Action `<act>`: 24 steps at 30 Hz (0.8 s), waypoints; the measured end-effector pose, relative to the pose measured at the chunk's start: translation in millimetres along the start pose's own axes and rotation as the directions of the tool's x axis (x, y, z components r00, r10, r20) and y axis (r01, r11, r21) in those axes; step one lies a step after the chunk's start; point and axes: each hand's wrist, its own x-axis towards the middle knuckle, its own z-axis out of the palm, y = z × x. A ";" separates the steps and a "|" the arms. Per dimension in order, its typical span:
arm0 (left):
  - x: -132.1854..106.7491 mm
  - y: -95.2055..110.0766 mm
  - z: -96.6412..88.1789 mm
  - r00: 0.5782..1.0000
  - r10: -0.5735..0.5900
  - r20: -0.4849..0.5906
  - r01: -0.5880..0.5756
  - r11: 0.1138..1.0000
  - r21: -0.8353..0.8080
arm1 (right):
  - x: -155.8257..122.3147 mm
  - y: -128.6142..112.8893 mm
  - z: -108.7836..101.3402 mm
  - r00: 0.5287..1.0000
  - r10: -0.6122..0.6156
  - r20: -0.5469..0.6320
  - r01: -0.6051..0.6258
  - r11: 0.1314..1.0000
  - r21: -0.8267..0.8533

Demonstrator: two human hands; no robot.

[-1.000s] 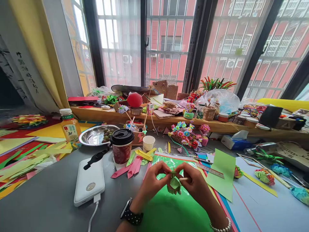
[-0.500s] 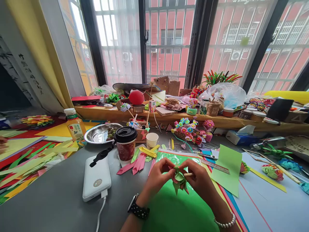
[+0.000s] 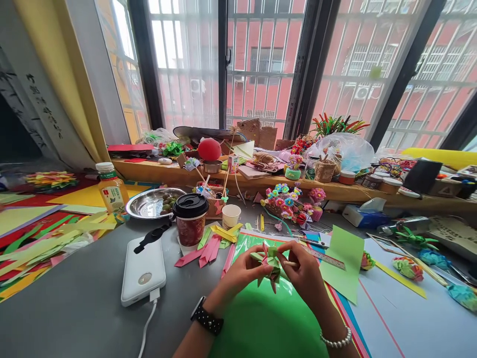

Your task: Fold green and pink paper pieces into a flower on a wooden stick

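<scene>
Between my hands is a folded paper flower (image 3: 273, 254) in green and pink, with pointed tips hanging below. My left hand (image 3: 241, 271) grips its left side, thumb against the lower folds. My right hand (image 3: 303, 268) pinches its right edge, and a short pale stick (image 3: 291, 264) shows between those fingers. Part of the flower is hidden by the fingers. Under both hands lies a shiny green sheet (image 3: 261, 318). Pink folded strips (image 3: 210, 251) and yellow folded strips (image 3: 225, 233) lie left of my hands.
A lidded coffee cup (image 3: 190, 219), a paper cup (image 3: 231, 217) and a white power bank (image 3: 143, 268) stand or lie to the left. Behind is a metal plate (image 3: 141, 206) with green fruit. On the right are a light green sheet (image 3: 341, 263) and a ruler (image 3: 328, 258).
The paper flower has been turned in my fingers, so a pink fold now stands up at its top. Both hands still hold it, and the view has shifted slightly.
</scene>
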 end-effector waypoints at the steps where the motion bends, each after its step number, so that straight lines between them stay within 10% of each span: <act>1: -0.1 0.1 -0.9 1.000 -0.001 -0.002 0.002 1.000 0.021 | 0.3 0.8 -0.6 1.000 -0.010 0.024 0.010 1.000 0.006; 24: -7.6 7.4 0.8 0.999 -0.005 0.044 -0.006 0.971 0.241 | 2.2 5.1 -4.0 0.972 -0.061 0.227 0.055 0.998 0.032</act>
